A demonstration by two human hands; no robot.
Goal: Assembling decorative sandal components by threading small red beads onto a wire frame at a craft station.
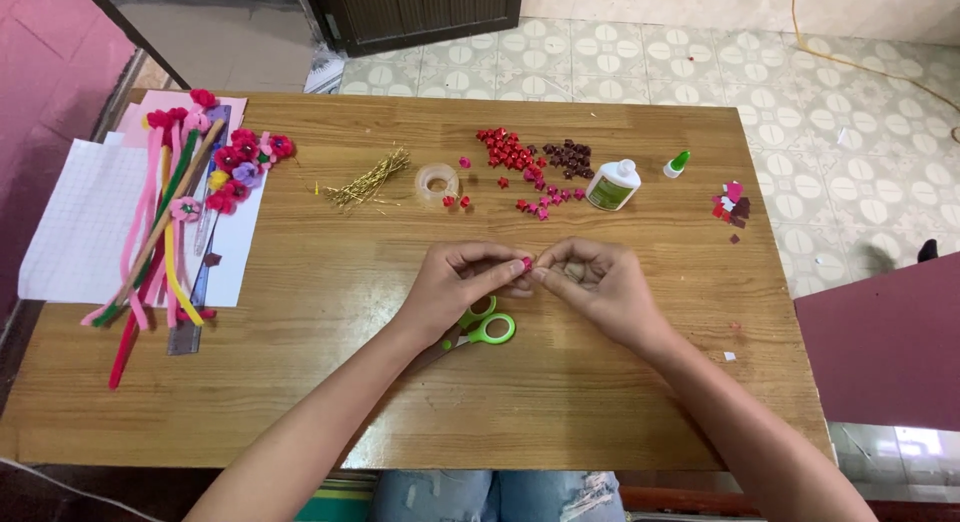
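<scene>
Two bare hands meet over the middle of a wooden table (pixel 620 402), pinching a tiny pink-red paper piece (pixel 526 264) between them. The left hand (pixel 455 282) closes thumb and forefinger on the piece; the right hand (pixel 600 287) curls in, its fingertips (pixel 541 275) touching the same spot, though whether they grip it or only steady it cannot be told. Work this small seems to call for light, even pressure at the fingertips and wrists kept low, so the piece is not crushed or dropped. It looks no bigger than a fingernail, bright against the wood, its exact shape too small to make out.

Just nearer the person than the piece, green-handled scissors (pixel 487 327) lie partly under the left hand. Beyond the piece sit a tape roll (pixel 436 182), scattered red and dark folded stars (pixel 520 157) and a white glue bottle (pixel 612 185). Far to its left, pipe cleaners with small flowers (pixel 175 222) rest on white paper.
</scene>
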